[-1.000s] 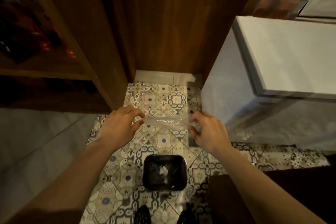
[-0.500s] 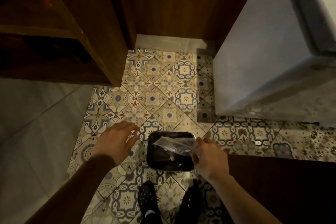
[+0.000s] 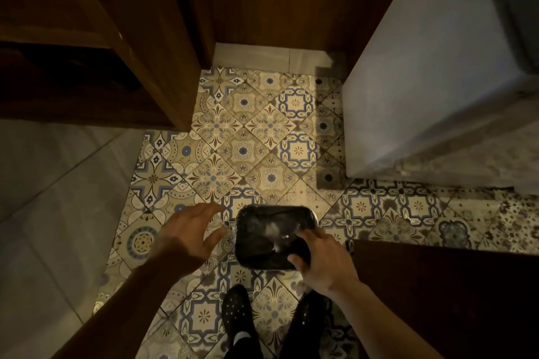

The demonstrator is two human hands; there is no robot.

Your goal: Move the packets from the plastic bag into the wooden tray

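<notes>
Half a second ago the clear plastic wrapper stretched out from the right hand across the bin's mouth; now the right hand [image 3: 323, 259] has come down onto the near right corner of the black bin [image 3: 248, 253], and the wrapper is no longer drawn out — only a pale crumpled patch of clear plastic [image 3: 275, 232] shows inside the bin, just beyond the fingertips. Whether the right fingers still pinch that plastic or have let it go cannot be told; they curl over the bin's rim, thumb on the near edge.

Left of the bin, the left hand [image 3: 189, 233] hovers above the patterned tile floor [image 3: 242, 151] with fingers spread and loose, gripping nothing, its fingertips close to the bin's left wall but apart from it.

Lined with a dark bag, the bin stands on the tiles. Just nearer than the bin, two dark shoes [image 3: 236, 318] point toward it. Beyond the bin to its left rises a wooden cabinet [image 3: 151, 46]; beyond to its right stands a white box-like unit [image 3: 414, 87]. Right of the bin, near the right forearm, lies a dark wooden surface [image 3: 437, 300].
</notes>
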